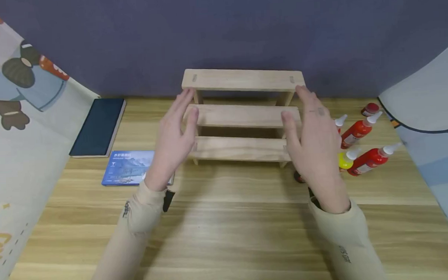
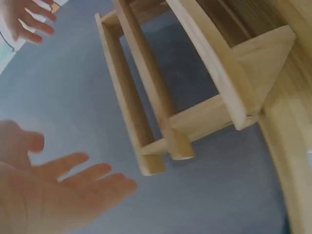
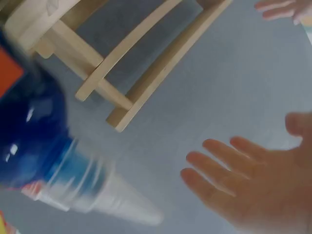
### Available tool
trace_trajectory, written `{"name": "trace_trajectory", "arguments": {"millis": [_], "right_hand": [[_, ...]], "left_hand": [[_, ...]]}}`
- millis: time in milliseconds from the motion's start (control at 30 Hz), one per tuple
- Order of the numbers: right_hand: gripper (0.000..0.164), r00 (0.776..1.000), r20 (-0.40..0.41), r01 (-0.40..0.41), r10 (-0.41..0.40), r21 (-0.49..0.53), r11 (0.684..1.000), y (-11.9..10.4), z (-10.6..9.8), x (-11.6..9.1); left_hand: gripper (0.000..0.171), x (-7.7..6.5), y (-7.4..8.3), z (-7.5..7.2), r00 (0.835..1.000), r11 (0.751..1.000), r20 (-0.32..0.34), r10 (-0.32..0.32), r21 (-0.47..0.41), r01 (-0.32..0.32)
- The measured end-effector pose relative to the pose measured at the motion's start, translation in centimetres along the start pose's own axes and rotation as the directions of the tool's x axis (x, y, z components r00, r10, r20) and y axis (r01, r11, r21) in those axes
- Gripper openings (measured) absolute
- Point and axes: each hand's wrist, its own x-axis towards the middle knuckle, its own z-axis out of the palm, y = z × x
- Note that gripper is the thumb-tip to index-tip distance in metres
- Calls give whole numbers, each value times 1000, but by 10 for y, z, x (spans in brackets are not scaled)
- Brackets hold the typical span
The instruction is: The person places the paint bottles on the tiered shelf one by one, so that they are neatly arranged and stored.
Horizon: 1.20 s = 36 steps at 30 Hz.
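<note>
The left hand [image 1: 175, 135], fingers extended and spread, holds nothing; it is near the rack's left end, not touching. The right hand [image 1: 315, 147] is in like condition at the right end. The wooden rack [image 1: 243, 115], three-tiered, stands upright on the worktop [image 1: 230, 226]. Right of the rack: red bottles [image 1: 371, 161], a yellow bottle [image 1: 345, 160], a blue bottle [image 3: 29, 117] and a red jar [image 1: 370, 109]. Left of the rack: a blue box [image 1: 128, 167] and a dark book [image 1: 97, 127].

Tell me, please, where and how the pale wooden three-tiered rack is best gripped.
Probably by both ends of the pale wooden three-tiered rack, left hand coming from its left, right hand from its right: it stands upright, its long planks running side to side, so this should balance it.
</note>
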Motion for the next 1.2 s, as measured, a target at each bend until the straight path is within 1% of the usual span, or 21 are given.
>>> {"name": "trace_trajectory", "arguments": {"millis": [67,133,200,267,367,467,500,567,600,667,700,733,767,800,867,933,967,1033,1100,1167,1200], "right_hand": [[67,998,-65,-12,19,112,994,4,-6,1],[62,992,-111,-27,52,220,975,9,-12,0],[53,987,-142,-19,70,331,943,14,-18,-1],[44,984,-147,-32,105,426,904,20,-23,-4],[39,981,-123,-59,148,540,840,30,-27,-8],[38,975,-75,-115,211,639,761,39,-32,-15],[37,972,-63,-134,228,650,748,42,-33,-17],[37,966,-33,-175,257,648,741,47,-36,-22],[38,963,-17,-199,271,633,748,49,-37,-24],[40,957,15,-242,291,598,764,53,-39,-29],[41,955,30,-258,295,577,775,55,-40,-32],[43,954,45,-268,295,562,783,57,-40,-34],[45,953,60,-278,296,557,783,60,-40,-37],[46,953,76,-285,292,542,791,63,-40,-39],[47,953,105,-297,285,511,807,68,-40,-44],[49,952,132,-305,276,469,829,74,-40,-50],[49,951,148,-309,271,447,839,76,-40,-53],[49,952,174,-302,252,398,866,81,-40,-59],[48,953,196,-288,229,370,883,85,-39,-66],[46,954,218,-271,206,332,904,88,-38,-71],[45,954,228,-262,195,315,912,89,-37,-74]], "left_hand": [[50,4,-8,0,998,994,-59,-22,-112,15],[47,7,-16,0,993,975,-98,-61,-220,38],[45,8,-24,2,987,945,-100,-122,-317,85],[45,9,-31,5,980,910,-76,-182,-389,139],[46,9,-40,8,960,844,-12,-279,-481,239],[48,9,-48,11,929,750,50,-366,-575,326],[48,9,-50,11,919,715,68,-388,-607,347],[49,10,-54,13,900,647,101,-425,-662,379],[49,11,-55,13,892,615,112,-437,-687,387],[49,11,-58,14,882,570,123,-455,-721,394],[49,12,-58,14,879,555,124,-460,-733,393],[49,12,-59,14,875,547,123,-468,-738,396],[49,12,-59,14,871,537,124,-476,-742,400],[48,12,-59,15,865,526,126,-486,-748,405],[48,12,-60,16,857,495,136,-497,-767,409],[48,11,-60,18,849,453,153,-505,-791,412],[49,11,-60,19,845,426,161,-511,-806,411],[49,11,-60,20,841,384,169,-514,-831,402],[49,12,-60,21,835,357,173,-522,-845,398],[49,12,-60,22,829,352,175,-532,-844,404],[50,12,-60,22,828,355,176,-532,-841,407]]}}
